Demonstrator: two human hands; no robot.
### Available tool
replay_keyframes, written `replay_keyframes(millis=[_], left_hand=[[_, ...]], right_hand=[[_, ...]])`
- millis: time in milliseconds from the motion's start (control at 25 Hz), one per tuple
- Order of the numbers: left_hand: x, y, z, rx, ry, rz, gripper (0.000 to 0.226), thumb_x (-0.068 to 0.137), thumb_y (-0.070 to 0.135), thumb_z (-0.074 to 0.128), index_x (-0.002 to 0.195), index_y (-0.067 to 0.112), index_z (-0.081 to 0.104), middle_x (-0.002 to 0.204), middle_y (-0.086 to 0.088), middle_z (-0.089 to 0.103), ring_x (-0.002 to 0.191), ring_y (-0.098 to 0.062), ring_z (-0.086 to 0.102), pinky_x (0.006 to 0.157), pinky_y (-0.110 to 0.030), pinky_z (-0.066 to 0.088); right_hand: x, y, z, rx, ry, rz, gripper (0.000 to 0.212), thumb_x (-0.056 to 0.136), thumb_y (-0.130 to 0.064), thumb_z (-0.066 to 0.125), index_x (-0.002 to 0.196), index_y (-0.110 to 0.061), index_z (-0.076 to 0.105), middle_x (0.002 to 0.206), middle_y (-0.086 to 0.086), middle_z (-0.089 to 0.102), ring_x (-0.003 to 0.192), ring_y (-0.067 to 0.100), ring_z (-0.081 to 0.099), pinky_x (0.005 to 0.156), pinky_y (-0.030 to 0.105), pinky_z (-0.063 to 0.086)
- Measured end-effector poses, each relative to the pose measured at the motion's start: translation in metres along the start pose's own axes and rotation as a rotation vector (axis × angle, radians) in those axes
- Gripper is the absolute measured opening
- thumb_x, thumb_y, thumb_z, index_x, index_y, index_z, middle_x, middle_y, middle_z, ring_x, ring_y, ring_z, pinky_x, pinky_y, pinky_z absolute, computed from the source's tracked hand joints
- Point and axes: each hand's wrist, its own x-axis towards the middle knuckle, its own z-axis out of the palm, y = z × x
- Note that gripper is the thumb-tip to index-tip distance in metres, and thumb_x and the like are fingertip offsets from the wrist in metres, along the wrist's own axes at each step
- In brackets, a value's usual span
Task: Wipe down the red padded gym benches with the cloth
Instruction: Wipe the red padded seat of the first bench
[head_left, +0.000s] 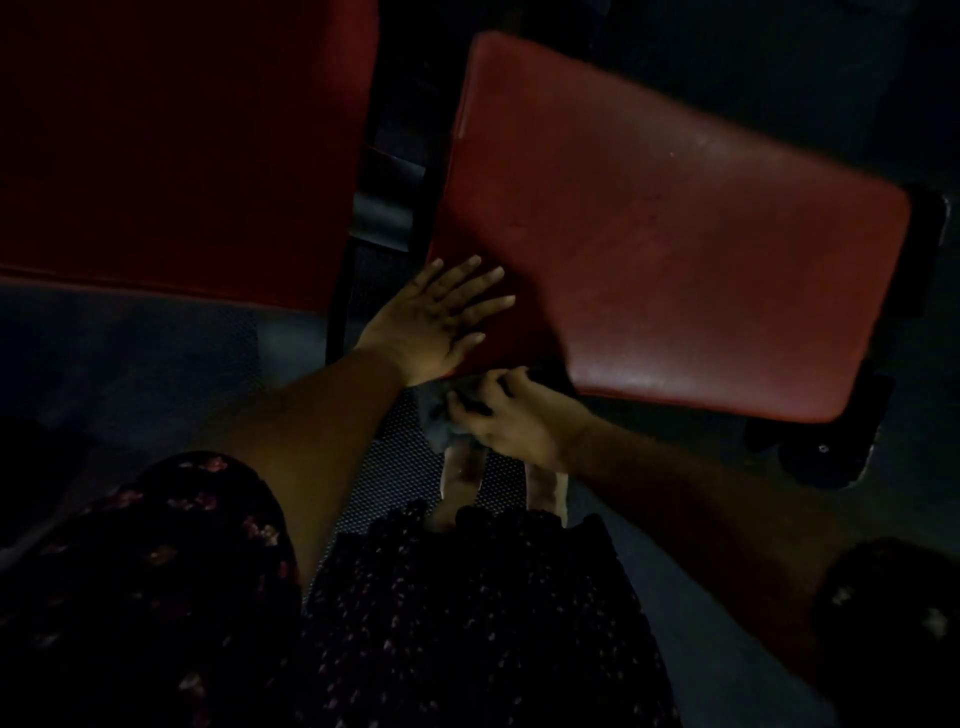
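A red padded bench (675, 228) fills the upper right, tilted, its near corner pointing toward me. My left hand (441, 317) lies flat on that near-left corner with the fingers spread. Just below the pad's near edge, my right hand (514, 415) grips a dark grey cloth (441, 415), which is bunched against the underside or edge of the pad. A second red padded bench (176, 145) stands in shadow at the upper left.
Black metal frame parts (384, 208) run between the two benches. A black foot of the frame (826, 447) rests on the floor at the right. A textured mat (395, 478) lies under my bare feet. The room is dim.
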Motion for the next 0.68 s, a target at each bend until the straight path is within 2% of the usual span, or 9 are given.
replay_keyframes(millis=[80, 120, 240, 320, 360, 440, 520, 560, 680], left_hand=[[0.000, 0.002, -0.002, 0.021, -0.039, -0.030, 0.054, 0.101, 0.046, 0.006, 0.146, 0.038, -0.022, 0.155, 0.010, -0.031, 0.145, -0.013, -0.028, 0.119, -0.039, -0.016], [0.000, 0.006, -0.004, 0.003, -0.041, -0.043, 0.054, 0.101, 0.045, 0.007, 0.146, 0.038, -0.022, 0.154, 0.010, -0.031, 0.144, -0.013, -0.028, 0.119, -0.039, -0.016], [0.000, 0.016, 0.003, -0.074, 0.009, -0.081, 0.054, 0.102, 0.038, 0.015, 0.147, 0.037, -0.014, 0.156, 0.010, -0.024, 0.145, -0.015, -0.024, 0.119, -0.043, -0.014], [-0.001, 0.026, 0.017, -0.061, 0.171, -0.107, 0.054, 0.100, 0.036, 0.018, 0.151, 0.032, 0.001, 0.161, 0.006, -0.006, 0.151, -0.021, -0.007, 0.121, -0.048, -0.002], [-0.002, 0.032, 0.025, -0.051, 0.260, -0.138, 0.055, 0.100, 0.036, 0.020, 0.153, 0.029, 0.008, 0.163, 0.003, 0.005, 0.151, -0.023, 0.003, 0.122, -0.049, 0.005], [-0.001, 0.043, 0.036, -0.098, 0.390, -0.241, 0.057, 0.101, 0.038, 0.026, 0.155, 0.023, 0.011, 0.162, -0.001, 0.019, 0.150, -0.024, 0.014, 0.122, -0.047, 0.011], [-0.001, 0.056, 0.044, -0.114, 0.451, -0.315, 0.059, 0.103, 0.041, 0.025, 0.156, 0.020, 0.007, 0.163, -0.001, 0.016, 0.150, -0.023, 0.013, 0.122, -0.045, 0.008], [-0.001, 0.060, 0.048, -0.086, 0.464, -0.309, 0.059, 0.104, 0.042, 0.024, 0.156, 0.019, 0.009, 0.163, -0.001, 0.016, 0.150, -0.022, 0.013, 0.122, -0.044, 0.008], [-0.006, 0.059, 0.053, 0.016, 0.499, -0.229, 0.056, 0.104, 0.042, 0.026, 0.155, 0.019, 0.021, 0.161, -0.001, 0.023, 0.148, -0.023, 0.019, 0.120, -0.046, 0.012]], right_hand=[[0.019, -0.010, -0.009, 0.023, -0.043, 0.023, 0.044, 0.092, -0.023, 0.039, 0.131, -0.019, 0.060, 0.146, 0.004, 0.044, 0.096, 0.035, 0.055, 0.066, 0.041, 0.051], [0.016, -0.011, -0.010, 0.062, -0.082, 0.036, 0.043, 0.092, -0.026, 0.043, 0.131, -0.019, 0.059, 0.146, 0.004, 0.044, 0.096, 0.035, 0.056, 0.066, 0.041, 0.051], [-0.026, -0.001, 0.006, 0.175, -0.052, 0.019, 0.033, 0.083, -0.033, 0.061, 0.113, -0.025, 0.072, 0.138, 0.001, 0.055, 0.090, 0.035, 0.059, 0.060, 0.039, 0.050], [-0.075, 0.013, 0.021, 0.331, 0.055, 0.055, 0.030, 0.070, -0.031, 0.077, 0.100, -0.028, 0.077, 0.130, 0.001, 0.058, 0.087, 0.033, 0.055, 0.056, 0.036, 0.049], [-0.101, 0.023, 0.027, 0.425, 0.104, 0.085, 0.037, 0.066, -0.027, 0.081, 0.103, -0.030, 0.076, 0.130, 0.001, 0.057, 0.086, 0.030, 0.050, 0.056, 0.035, 0.047], [-0.145, 0.044, 0.045, 0.547, 0.141, 0.151, 0.056, 0.069, -0.017, 0.073, 0.121, -0.037, 0.065, 0.137, 0.002, 0.055, 0.090, 0.030, 0.049, 0.060, 0.035, 0.048], [-0.156, 0.075, 0.058, 0.607, 0.104, 0.226, 0.064, 0.082, -0.022, 0.056, 0.140, -0.047, 0.041, 0.148, 0.004, 0.045, 0.110, 0.037, 0.054, 0.074, 0.048, 0.051], [-0.151, 0.094, 0.059, 0.636, 0.109, 0.265, 0.064, 0.086, -0.026, 0.053, 0.143, -0.049, 0.034, 0.150, 0.006, 0.042, 0.118, 0.040, 0.052, 0.081, 0.051, 0.050], [-0.095, 0.169, 0.049, 0.662, 0.214, 0.383, 0.061, 0.086, -0.026, 0.062, 0.142, -0.036, 0.042, 0.149, 0.011, 0.042, 0.123, 0.040, 0.050, 0.090, 0.056, 0.048]])
